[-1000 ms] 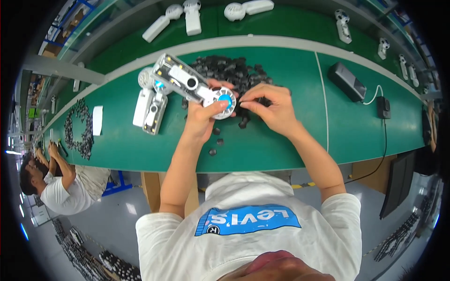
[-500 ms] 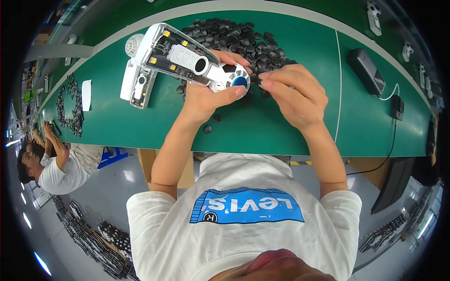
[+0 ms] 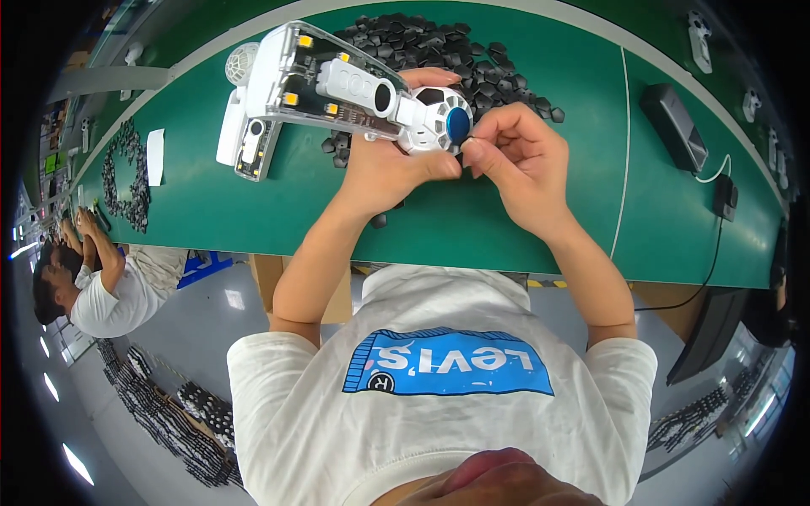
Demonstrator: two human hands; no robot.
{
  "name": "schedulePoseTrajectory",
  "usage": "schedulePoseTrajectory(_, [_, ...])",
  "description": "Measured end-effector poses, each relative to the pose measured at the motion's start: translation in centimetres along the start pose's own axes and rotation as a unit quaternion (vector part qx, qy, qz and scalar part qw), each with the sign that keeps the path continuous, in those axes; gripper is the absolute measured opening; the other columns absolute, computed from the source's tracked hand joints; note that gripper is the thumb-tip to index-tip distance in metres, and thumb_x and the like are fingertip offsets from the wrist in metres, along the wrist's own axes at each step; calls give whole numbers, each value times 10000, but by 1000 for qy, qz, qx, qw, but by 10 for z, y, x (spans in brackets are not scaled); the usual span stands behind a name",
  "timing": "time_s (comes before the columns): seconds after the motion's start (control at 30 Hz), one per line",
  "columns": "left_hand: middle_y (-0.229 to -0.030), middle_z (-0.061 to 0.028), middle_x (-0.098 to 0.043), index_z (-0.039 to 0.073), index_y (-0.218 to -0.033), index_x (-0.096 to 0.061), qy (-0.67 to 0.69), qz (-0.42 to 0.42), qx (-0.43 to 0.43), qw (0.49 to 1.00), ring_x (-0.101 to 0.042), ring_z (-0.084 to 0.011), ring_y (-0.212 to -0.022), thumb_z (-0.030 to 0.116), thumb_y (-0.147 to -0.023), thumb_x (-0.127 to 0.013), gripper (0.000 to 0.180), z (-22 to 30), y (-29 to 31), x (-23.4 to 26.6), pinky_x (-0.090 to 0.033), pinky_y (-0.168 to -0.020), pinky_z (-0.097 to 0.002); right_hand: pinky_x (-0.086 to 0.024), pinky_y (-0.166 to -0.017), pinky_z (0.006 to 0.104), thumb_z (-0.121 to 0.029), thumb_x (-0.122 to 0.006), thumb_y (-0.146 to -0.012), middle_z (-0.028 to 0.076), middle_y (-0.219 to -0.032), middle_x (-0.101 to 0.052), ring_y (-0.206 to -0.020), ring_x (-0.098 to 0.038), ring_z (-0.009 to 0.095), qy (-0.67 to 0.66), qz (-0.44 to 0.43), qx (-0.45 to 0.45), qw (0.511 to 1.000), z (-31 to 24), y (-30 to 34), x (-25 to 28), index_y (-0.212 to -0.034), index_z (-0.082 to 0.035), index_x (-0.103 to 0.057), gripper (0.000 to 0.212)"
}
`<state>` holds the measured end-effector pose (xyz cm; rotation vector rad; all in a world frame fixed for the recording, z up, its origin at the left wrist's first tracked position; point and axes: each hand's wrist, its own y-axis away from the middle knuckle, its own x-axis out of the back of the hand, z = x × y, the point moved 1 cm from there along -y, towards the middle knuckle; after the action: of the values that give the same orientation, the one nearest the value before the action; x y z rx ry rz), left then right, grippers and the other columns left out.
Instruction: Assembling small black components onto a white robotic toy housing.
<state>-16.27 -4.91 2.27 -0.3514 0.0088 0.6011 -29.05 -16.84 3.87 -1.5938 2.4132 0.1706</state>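
My left hand [image 3: 384, 169] grips a white ball-shaped head [image 3: 422, 133] with slots, a black pentagon patch and a blue disc [image 3: 458, 126]. The head is joined to a clear-cased device [image 3: 359, 84] with yellow square lights and a white oval panel, which points up and left. Thumb and fingers of my right hand [image 3: 531, 169] are pinched together at the ball's right edge, beside the blue disc; whatever is between the fingertips is hidden. Behind both hands lies a heap of black pentagonal pieces [image 3: 413, 42].
A second similar device [image 3: 249, 148] rests at left on the green table [image 3: 574, 228]. Further left are a white paper strip [image 3: 155, 156] and a ring of dark pieces [image 3: 114, 181]. A black box [image 3: 675, 126] with a cable stands at right. Another person [image 3: 110, 287] works at far left.
My left hand has turned the device so the blue disc faces further right. My right hand has come down, its pinched fingertips moving to the ball's edge below the disc.
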Motion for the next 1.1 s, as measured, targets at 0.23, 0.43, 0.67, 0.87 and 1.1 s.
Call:
schedulePoseTrajectory(0.23, [-1116, -67, -610, 65, -1205, -561, -61, -16, 100, 993, -588, -137, -984, 322, -594, -923, 755, 5, 3, -6, -481, -854, -293, -373, -572, 177, -58, -649, -906, -16, -753, -538, -653, -470, 31, 147, -41, 11, 988, -5, -5, 9, -869, -9, -555, 112])
schedulePoseTrajectory(0.43, [-1080, -47, -624, 44, -1222, -538, -202, -59, 62, 976, -595, -134, -978, 240, -595, -926, 763, 10, 3, -3, -495, -850, -283, -348, -549, 196, -93, -641, -915, -23, -704, -514, -624, -440, 34, 205, -87, 28, 974, -9, -7, 20, -849, -8, -554, 139])
schedulePoseTrajectory(0.67, [-1055, -96, -633, 25, -1157, -586, -133, -26, 130, 982, -638, -265, -961, 309, -559, -925, 745, 9, 7, -12, -503, -831, -385, -366, -548, 204, -108, -665, -901, 6, -753, -605, -625, -490, 55, 236, -137, 9, 962, -8, -8, 24, -949, 3, -625, 128])
schedulePoseTrajectory(0.87, [-1023, -92, -616, 31, -1131, -609, -169, -32, 102, 980, -637, -289, -929, 265, -583, -900, 664, 11, 10, -14, -504, -814, -375, -333, -491, 243, -123, -688, -869, 21, -635, -559, -543, -456, 72, 203, -124, 12, 971, 1, -8, 20, -787, -2, -585, 178])
schedulePoseTrajectory(1.1, [-1009, -88, -606, 39, -1104, -616, -192, -74, 121, 971, -633, -291, -907, 247, -603, -867, 598, 11, 11, -11, -504, -788, -372, -323, -456, 256, -128, -706, -847, 40, -559, -555, -494, -457, 77, 221, -130, 43, 966, -2, -11, 23, -686, 2, -584, 240])
